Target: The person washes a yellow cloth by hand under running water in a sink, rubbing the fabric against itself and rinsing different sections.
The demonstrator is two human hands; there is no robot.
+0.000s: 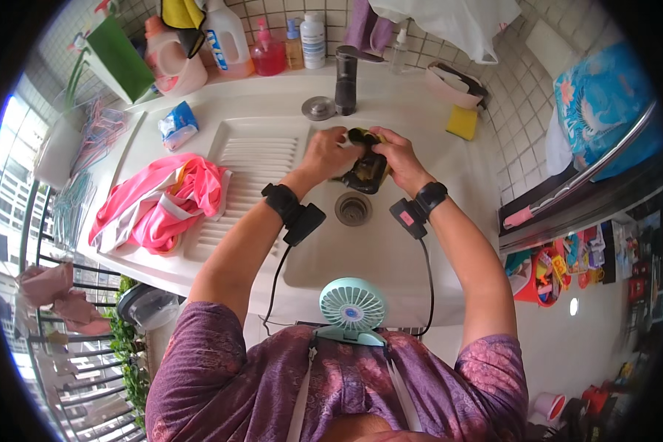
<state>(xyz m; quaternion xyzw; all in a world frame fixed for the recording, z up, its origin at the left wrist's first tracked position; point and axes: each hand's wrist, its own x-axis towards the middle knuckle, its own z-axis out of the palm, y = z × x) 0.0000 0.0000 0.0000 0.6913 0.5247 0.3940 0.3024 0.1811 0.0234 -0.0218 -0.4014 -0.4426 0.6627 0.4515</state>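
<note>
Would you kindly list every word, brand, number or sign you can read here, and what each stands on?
No text is clear enough to quote.
White bottle: label print too small.
Handled jug: label too blurred.
Blue-and-white packet: markings too blurred.
Fan: hub emblem too small.
Pink wrist tag: marks too small.
Black-and-yellow item in left hand and right hand: none discernible.

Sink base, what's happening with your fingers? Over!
Left fingers and right fingers gripping black-and-yellow item over sink. Drain uncovered. Pink-and-white cloth off left, out of the way.
</note>
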